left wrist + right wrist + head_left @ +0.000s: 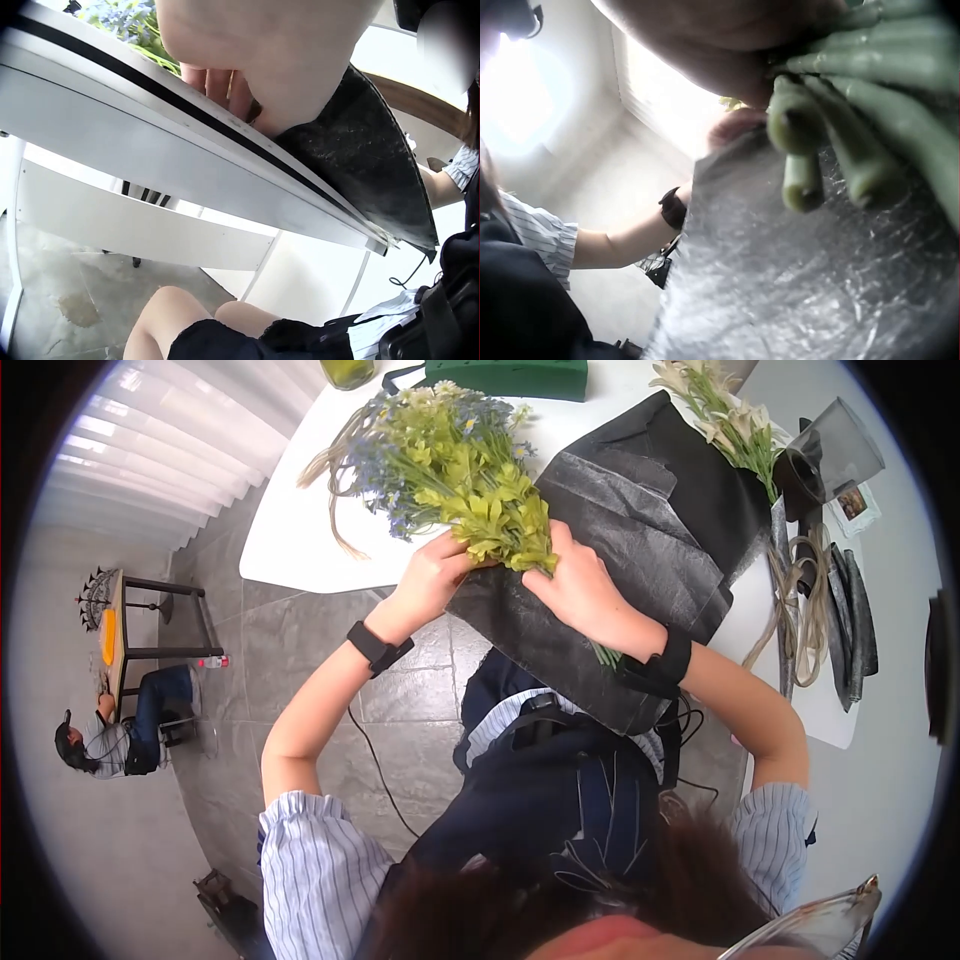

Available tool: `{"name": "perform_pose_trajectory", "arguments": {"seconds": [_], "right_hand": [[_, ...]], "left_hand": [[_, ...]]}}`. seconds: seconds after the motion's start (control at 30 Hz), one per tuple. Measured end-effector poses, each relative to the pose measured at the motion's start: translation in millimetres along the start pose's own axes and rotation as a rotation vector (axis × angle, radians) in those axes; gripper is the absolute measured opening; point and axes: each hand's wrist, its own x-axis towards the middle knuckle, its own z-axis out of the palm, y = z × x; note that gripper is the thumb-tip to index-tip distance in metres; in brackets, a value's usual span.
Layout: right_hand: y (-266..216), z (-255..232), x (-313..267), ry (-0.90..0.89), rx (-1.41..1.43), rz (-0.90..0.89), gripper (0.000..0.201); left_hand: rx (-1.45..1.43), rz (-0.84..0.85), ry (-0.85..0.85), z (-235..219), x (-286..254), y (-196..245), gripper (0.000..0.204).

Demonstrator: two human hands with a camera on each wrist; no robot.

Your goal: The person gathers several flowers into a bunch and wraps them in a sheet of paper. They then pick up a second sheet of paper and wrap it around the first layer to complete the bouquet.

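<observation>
A bouquet of yellow-green leaves and small blue and white flowers [480,500] lies over black wrapping paper [640,530] at the table's near edge. My right hand [585,585] grips the bouquet's lower part, and green stems [606,655] come out below the wrist. In the right wrist view the cut stem ends [802,127] hang close to the lens before the shiny paper [757,255]. My left hand [437,575] is at the left side of the leaves, its fingertips partly hidden under them. The left wrist view shows its bent fingers [217,86] behind the table edge, beside the paper.
Dried strands [335,470] lie left of the bouquet on the white table [285,530]. A green box [510,378] and a glass [347,370] stand at the back. Rightward are pale lilies [735,430], a clear container [835,450], twine and dark rolls [850,630]. Someone sits far left.
</observation>
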Motion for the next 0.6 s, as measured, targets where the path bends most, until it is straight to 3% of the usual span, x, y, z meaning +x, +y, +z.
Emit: {"name": "perform_pose_trajectory", "arguments": {"seconds": [0.13,0.23,0.27,0.37,0.6], "right_hand": [[-4,-21,7,0.026,-0.134,0.069,0.039],[-2,-50,11,0.119,-0.418,0.032,0.038],[11,-52,15,0.181,-0.449,-0.059,0.040],[43,-52,28,0.161,-0.379,-0.127,0.042],[69,-83,50,0.095,-0.437,-0.186,0.049]], "left_hand": [[0.015,-0.098,-0.033,-5,3,3,0.037],[-0.006,-0.041,-0.034,-9,1,6,0.034],[0.022,-0.039,-0.034,-14,-2,8,0.030],[0.078,-0.043,-0.041,-25,-12,15,0.032],[-0.012,-0.065,-0.028,8,10,10,0.037]]}}
